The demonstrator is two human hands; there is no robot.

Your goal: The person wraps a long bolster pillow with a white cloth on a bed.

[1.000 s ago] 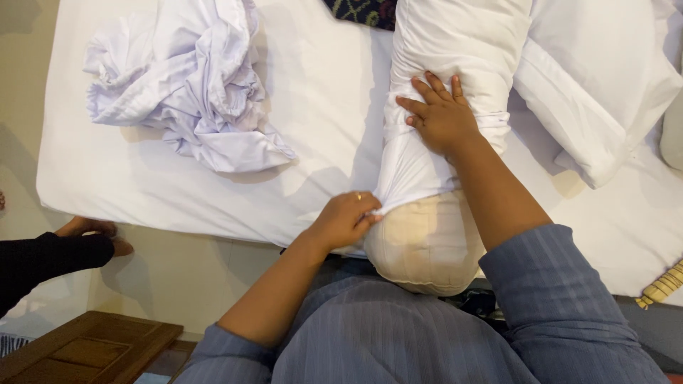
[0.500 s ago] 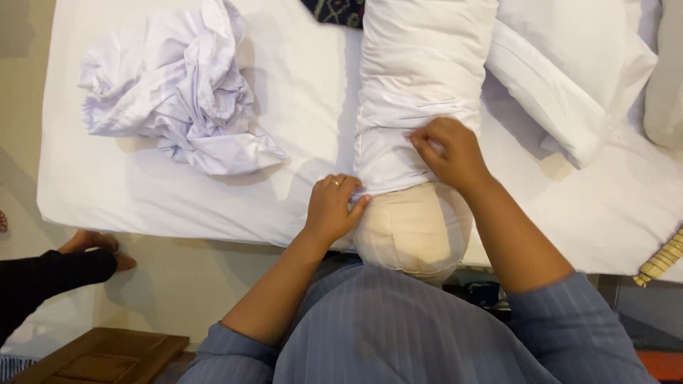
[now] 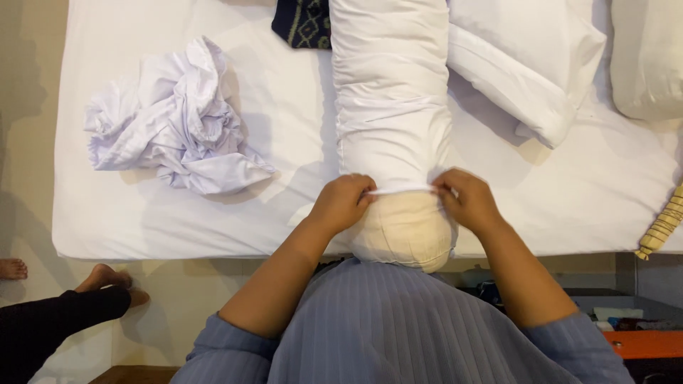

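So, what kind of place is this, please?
Most likely a bedroom, or perhaps a hotel room. A bed with a white sheet fills the view, white pillows lie on it, and both hands grip a white cover's edge on a long bolster.

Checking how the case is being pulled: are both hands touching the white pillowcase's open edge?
Touching. The head view shows the left hand and right hand each pinching the hem of the white pillowcase over the cream pillow.

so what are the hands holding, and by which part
Both hands, left and right, grip the white pillowcase by its open hem, one at each side, over the cream pillow.
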